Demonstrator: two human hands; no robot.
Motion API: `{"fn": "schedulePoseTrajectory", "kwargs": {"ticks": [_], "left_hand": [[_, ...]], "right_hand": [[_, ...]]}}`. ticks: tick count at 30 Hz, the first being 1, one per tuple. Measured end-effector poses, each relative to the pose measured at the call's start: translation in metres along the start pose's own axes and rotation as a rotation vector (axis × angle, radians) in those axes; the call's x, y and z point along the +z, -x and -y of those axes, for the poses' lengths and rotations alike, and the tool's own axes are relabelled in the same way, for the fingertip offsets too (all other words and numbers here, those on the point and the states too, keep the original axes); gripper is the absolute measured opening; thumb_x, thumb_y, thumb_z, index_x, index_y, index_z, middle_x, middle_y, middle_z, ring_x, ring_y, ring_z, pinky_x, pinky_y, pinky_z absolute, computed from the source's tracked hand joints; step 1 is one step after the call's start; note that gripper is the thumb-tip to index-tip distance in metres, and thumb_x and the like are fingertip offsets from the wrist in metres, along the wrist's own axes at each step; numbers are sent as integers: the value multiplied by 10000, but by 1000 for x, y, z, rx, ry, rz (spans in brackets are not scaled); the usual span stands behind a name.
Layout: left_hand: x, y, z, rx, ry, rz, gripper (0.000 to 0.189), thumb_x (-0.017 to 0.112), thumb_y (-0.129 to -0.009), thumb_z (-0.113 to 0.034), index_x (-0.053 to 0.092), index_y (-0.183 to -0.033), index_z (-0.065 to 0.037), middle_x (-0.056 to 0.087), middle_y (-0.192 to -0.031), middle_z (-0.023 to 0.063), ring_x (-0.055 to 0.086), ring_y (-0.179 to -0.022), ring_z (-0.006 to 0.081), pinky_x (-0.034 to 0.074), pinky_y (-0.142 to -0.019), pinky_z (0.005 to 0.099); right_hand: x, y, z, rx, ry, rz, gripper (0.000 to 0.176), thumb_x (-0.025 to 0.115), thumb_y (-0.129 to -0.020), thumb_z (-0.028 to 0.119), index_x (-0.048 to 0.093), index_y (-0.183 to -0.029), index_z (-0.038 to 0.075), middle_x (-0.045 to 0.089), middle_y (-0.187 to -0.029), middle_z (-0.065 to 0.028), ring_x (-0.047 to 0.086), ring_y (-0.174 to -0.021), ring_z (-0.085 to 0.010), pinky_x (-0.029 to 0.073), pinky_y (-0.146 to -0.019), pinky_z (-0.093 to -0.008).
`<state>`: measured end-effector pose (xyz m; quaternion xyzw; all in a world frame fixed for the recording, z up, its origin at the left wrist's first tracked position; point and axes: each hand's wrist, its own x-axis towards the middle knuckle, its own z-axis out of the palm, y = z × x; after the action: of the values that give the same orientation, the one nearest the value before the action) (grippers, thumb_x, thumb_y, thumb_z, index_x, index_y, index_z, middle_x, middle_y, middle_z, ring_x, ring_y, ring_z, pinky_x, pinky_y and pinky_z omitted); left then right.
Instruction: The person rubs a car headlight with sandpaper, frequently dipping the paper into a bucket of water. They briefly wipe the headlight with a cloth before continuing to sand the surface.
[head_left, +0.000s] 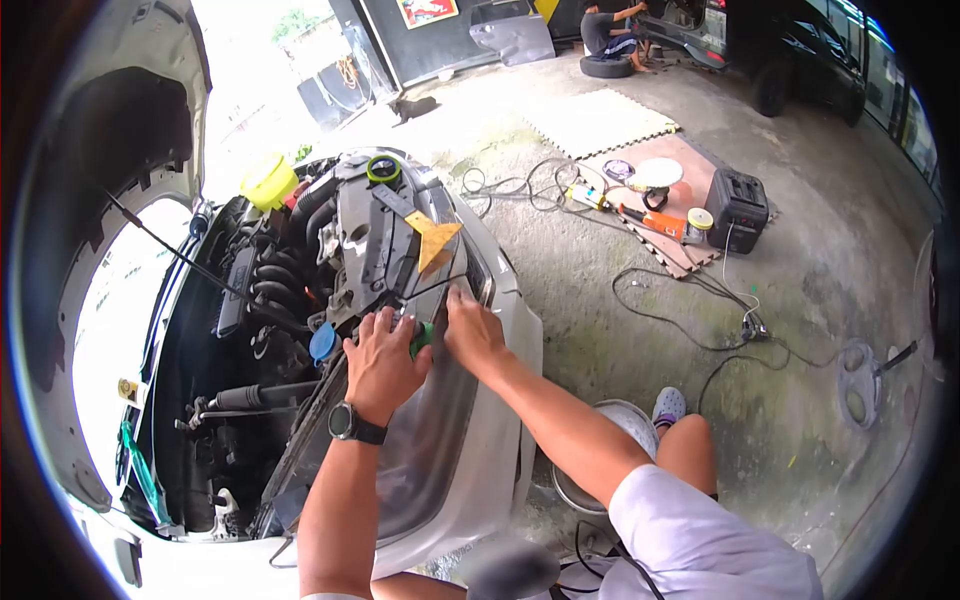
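A white car stands with its hood (120,150) raised and its engine bay open. My left hand (383,362), with a black watch on the wrist, rests on the upper edge of the headlight lens (425,450) and closes around a small green tool (424,336). My right hand (470,330) presses flat on the same lens edge just right of the green tool, fingers spread. A yellow triangular scraper (436,238) lies on the engine cover beyond both hands.
A yellow cap (268,181) and a blue cap (322,343) sit in the engine bay. On the floor mat to the right lie a polisher (662,222), a black box (738,205) and tangled cables (690,310). A person crouches by a dark car (800,50) at the back.
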<state>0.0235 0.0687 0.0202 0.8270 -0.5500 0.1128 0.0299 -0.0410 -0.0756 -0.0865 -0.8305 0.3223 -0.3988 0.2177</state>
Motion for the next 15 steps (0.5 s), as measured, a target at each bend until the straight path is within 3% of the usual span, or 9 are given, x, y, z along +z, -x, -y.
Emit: {"fn": "schedulePoseTrajectory", "kwargs": {"ticks": [2,3,4,6,8,10,12,14,15], "left_hand": [[-3,0,-2,0,9,-7,538,729,-877,-356,647,-1335,-86,543,-1462,173,481,-1383,390,448,-1029,616],[-5,0,-3,-7,12,2,538,730,-876,-353,647,-1334,-82,542,-1466,176,485,-1377,395,448,-1027,610],[-7,-1,-3,-1,10,-10,538,730,-876,-353,647,-1334,-82,542,-1466,176,485,-1377,395,448,-1027,610],[-4,0,-1,16,3,-3,521,723,-885,-346,638,-1325,-79,540,-1470,175,491,-1371,388,450,-1021,614],[-11,-1,-6,-16,22,74,526,724,-885,-347,637,-1328,-79,539,-1471,175,489,-1374,391,447,-1025,613],[-4,0,-3,0,6,2,538,732,-877,-350,645,-1335,-82,538,-1473,175,486,-1378,392,446,-1024,613],[-6,-1,-3,-2,5,-10,537,732,-876,-349,647,-1333,-80,537,-1473,172,483,-1380,392,448,-1024,609],[-7,-1,-4,3,9,22,524,727,-882,-344,640,-1326,-79,538,-1468,169,479,-1382,388,447,-1022,621],[-10,-2,-5,3,27,51,525,723,-883,-345,640,-1329,-80,537,-1468,170,474,-1386,392,443,-1036,617]], "right_hand": [[-26,-25,4,229,-98,425,467,538,-890,9,519,-1340,-114,582,-1379,-315,595,-1294,-423,578,-975,-443],[-28,-28,5,223,-81,444,473,537,-894,14,516,-1348,-118,565,-1401,-309,591,-1301,-421,577,-983,-439],[-23,-22,6,218,-80,431,473,537,-894,14,516,-1348,-118,565,-1401,-309,591,-1301,-421,577,-983,-439],[3,8,3,-9,62,24,348,534,-892,4,590,-1219,-102,663,-1220,-289,712,-1050,-431,607,-868,-460],[-2,3,1,-43,31,-3,336,536,-894,11,594,-1203,-109,665,-1200,-300,706,-1071,-434,608,-867,-459],[-26,-20,5,203,-113,396,486,542,-895,22,518,-1349,-147,569,-1389,-333,563,-1341,-424,567,-1006,-440],[-11,-13,0,195,-103,377,485,538,-895,19,517,-1350,-150,567,-1394,-331,577,-1323,-425,565,-1007,-439],[11,10,-2,-127,94,-127,375,531,-886,2,584,-1237,-121,667,-1212,-295,715,-1030,-437,600,-871,-458],[12,9,-7,-68,13,-27,381,529,-886,1,583,-1242,-122,666,-1214,-299,712,-1050,-433,602,-870,-462]]}}
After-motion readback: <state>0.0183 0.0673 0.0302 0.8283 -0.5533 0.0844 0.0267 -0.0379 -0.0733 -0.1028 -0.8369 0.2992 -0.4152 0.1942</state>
